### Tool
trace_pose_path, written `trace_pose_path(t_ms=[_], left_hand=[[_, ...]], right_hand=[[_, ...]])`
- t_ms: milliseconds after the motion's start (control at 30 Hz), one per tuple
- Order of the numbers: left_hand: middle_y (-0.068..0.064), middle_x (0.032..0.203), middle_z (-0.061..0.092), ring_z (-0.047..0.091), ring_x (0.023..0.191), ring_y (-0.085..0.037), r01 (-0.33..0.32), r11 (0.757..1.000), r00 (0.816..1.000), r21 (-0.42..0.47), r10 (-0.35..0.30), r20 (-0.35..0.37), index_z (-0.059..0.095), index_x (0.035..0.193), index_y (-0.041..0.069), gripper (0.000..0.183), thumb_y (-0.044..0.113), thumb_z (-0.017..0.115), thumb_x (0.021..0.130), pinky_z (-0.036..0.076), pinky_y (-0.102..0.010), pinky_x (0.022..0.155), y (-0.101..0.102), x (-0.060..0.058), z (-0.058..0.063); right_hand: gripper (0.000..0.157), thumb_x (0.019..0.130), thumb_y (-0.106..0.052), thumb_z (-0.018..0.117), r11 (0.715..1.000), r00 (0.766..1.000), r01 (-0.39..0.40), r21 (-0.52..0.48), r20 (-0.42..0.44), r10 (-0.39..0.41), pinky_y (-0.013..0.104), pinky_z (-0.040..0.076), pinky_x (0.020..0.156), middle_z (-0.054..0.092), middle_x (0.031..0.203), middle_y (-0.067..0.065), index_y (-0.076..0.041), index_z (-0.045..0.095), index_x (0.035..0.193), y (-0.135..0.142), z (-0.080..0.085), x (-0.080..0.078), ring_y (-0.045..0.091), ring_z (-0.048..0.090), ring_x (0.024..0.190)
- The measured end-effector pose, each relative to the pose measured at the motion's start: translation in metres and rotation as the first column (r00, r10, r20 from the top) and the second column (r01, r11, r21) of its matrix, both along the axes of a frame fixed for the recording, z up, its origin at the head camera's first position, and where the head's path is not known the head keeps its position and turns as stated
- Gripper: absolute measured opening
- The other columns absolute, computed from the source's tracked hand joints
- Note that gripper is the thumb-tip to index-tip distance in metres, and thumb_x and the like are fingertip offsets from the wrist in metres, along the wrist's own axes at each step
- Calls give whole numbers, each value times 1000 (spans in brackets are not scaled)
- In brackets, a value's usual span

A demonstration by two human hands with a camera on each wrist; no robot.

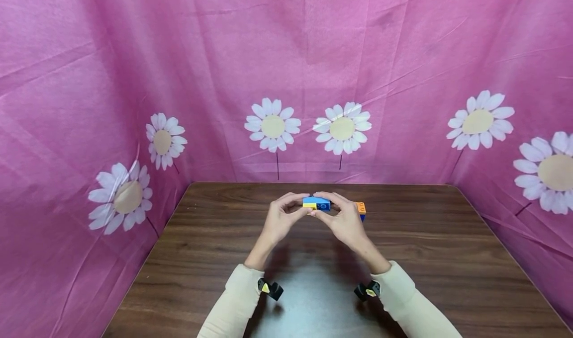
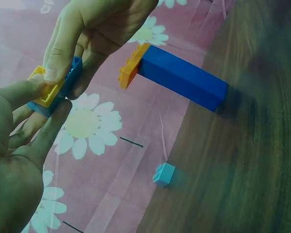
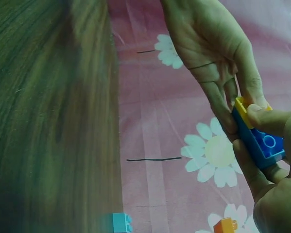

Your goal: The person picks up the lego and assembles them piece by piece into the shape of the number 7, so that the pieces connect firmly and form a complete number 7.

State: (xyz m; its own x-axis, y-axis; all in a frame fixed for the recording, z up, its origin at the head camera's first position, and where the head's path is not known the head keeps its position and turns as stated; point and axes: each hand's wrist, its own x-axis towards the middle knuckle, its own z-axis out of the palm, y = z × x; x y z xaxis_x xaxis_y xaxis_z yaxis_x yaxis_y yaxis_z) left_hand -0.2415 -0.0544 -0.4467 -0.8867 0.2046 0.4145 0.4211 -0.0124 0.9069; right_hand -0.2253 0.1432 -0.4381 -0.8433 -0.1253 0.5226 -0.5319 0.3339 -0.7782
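Both hands hold a blue toy building brick (image 1: 319,200) above the table, with a smaller yellow brick (image 1: 309,206) against it. My left hand (image 1: 279,219) pinches the left end, its thumb on the yellow brick. From the right, my right hand (image 1: 346,221) grips the other end, thumb also at the yellow brick. A hollow side of the blue brick (image 3: 254,145) with a round tube faces the right wrist camera. In the left wrist view, the yellow brick (image 2: 49,97) shows a hollow side too, partly covered by the thumbs.
Behind my right hand stands a tall dark blue block (image 2: 184,77) topped by an orange brick (image 1: 360,208). A small light blue brick (image 2: 164,174) sits on the brown wooden table (image 1: 215,228), hidden in the head view. Pink cloth (image 1: 313,54) with daisies surrounds the table.
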Motion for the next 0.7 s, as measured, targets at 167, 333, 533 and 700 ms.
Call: trace_pose_path(t_ms=[167, 333, 533, 700], left_hand=[[-25, 110, 71, 71, 99, -3, 5, 1000, 1000, 6, -5, 12, 74, 127, -3, 36, -4, 79, 92, 63, -29, 93, -1, -2, -2], [-25, 114, 67, 70, 102, -4, 51, 999, 999, 8, -51, 4, 72, 129, -6, 37, -7, 77, 92, 62, -31, 97, -3, -4, 0], [-23, 132, 63, 67, 111, -13, 151, 989, 983, -10, -149, 108, 65, 136, -3, 39, 2, 72, 99, 60, -29, 96, -9, -1, 8], [-19, 142, 59, 65, 117, -14, 206, 978, 954, -6, -200, 224, 57, 146, 1, 43, 15, 66, 106, 58, -28, 99, -4, -1, 14]], right_hand=[[45, 87, -12, 88, 1000, 999, 17, 25, 33, -18, 42, 65, 88, 75, 118, 12, -11, 76, 130, -1, -3, -2, 28, 76, 103], [47, 87, -11, 88, 999, 1000, 16, 32, 26, -17, 46, 64, 90, 75, 122, 12, -13, 75, 132, 0, -3, -3, 30, 76, 102], [49, 85, -11, 89, 995, 999, 26, 101, -36, -23, 40, 63, 90, 75, 128, 9, -13, 74, 132, 0, -3, -1, 23, 73, 107], [52, 81, -10, 92, 990, 994, 52, 128, -101, -39, 32, 54, 94, 74, 124, 4, -15, 75, 130, 3, -6, -3, 17, 64, 114]])
